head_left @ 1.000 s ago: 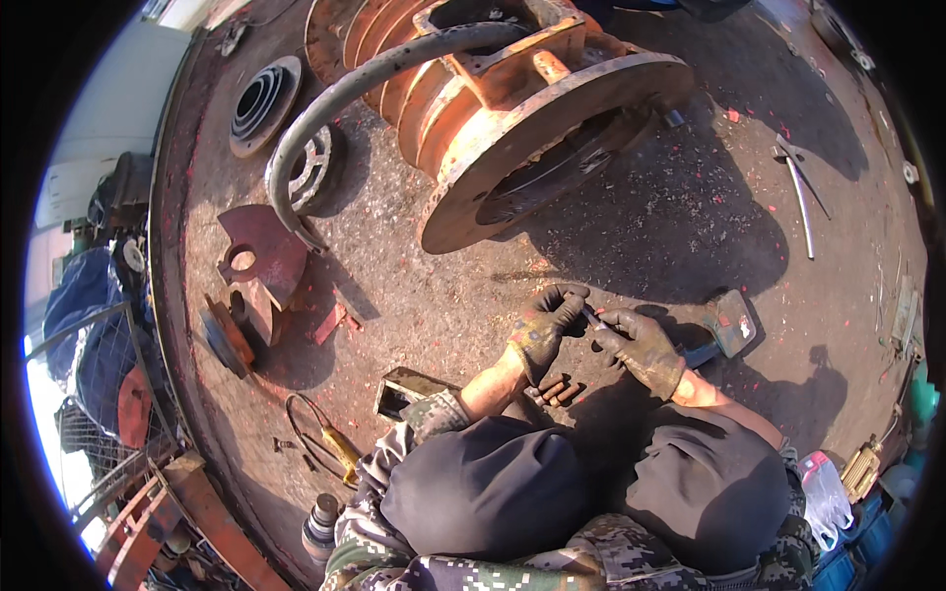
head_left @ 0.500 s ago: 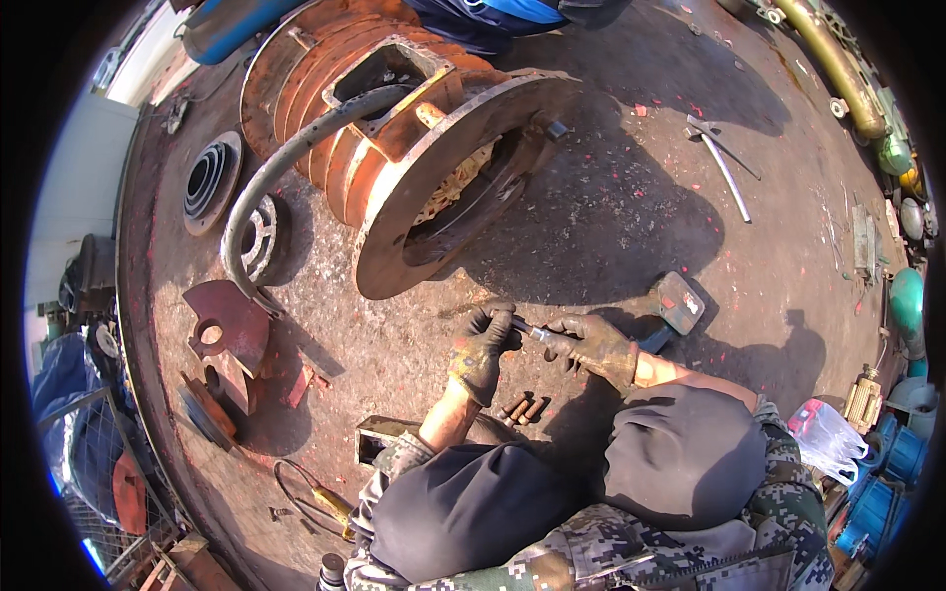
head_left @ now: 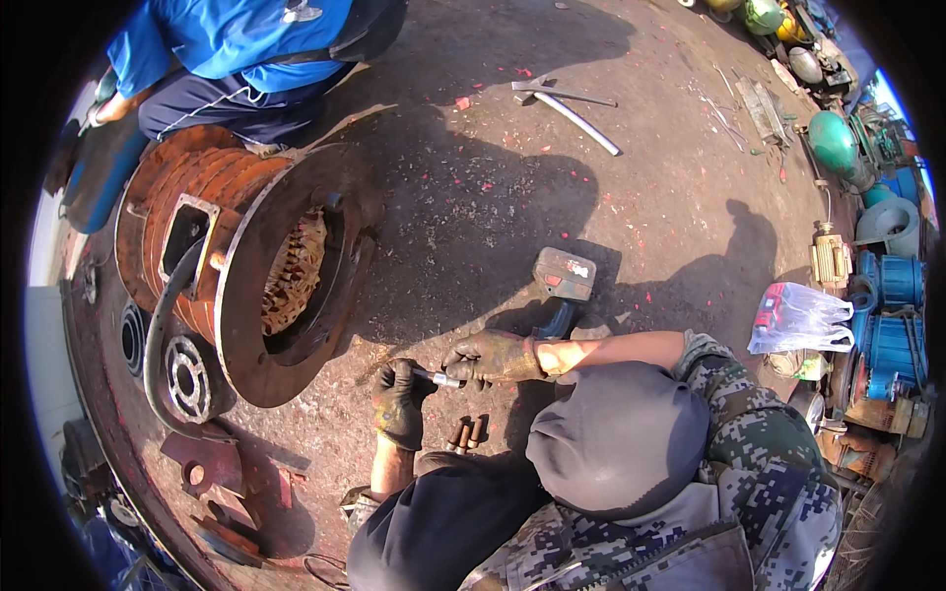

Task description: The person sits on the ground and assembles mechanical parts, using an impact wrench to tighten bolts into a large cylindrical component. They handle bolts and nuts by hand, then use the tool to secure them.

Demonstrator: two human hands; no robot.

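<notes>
My gloved left hand (head_left: 398, 404) is closed around one end of a short, shiny metal cylinder (head_left: 441, 378), perhaps a socket. My gloved right hand (head_left: 493, 357) grips its other end, fingers wrapped over it. What else the left fingers hold is hidden. Just below, several rusty brown bolts (head_left: 467, 434) lie side by side on the ground by my knee. A cordless power tool (head_left: 565, 274) lies beyond my right hand, its battery base turned up and its body partly hidden by my forearm.
A rusty finned motor housing (head_left: 258, 286) with copper windings inside lies at the left, a thick cable hanging from it. A ring-shaped metal part (head_left: 187, 376) and a brown plate (head_left: 205, 463) are nearby. Farther off are a hammer (head_left: 581, 122) and a person in blue (head_left: 246, 49).
The view has swung to the right, so the housing now appears farther left and the person in blue shows more. Both hands still hold the metal cylinder between them.
</notes>
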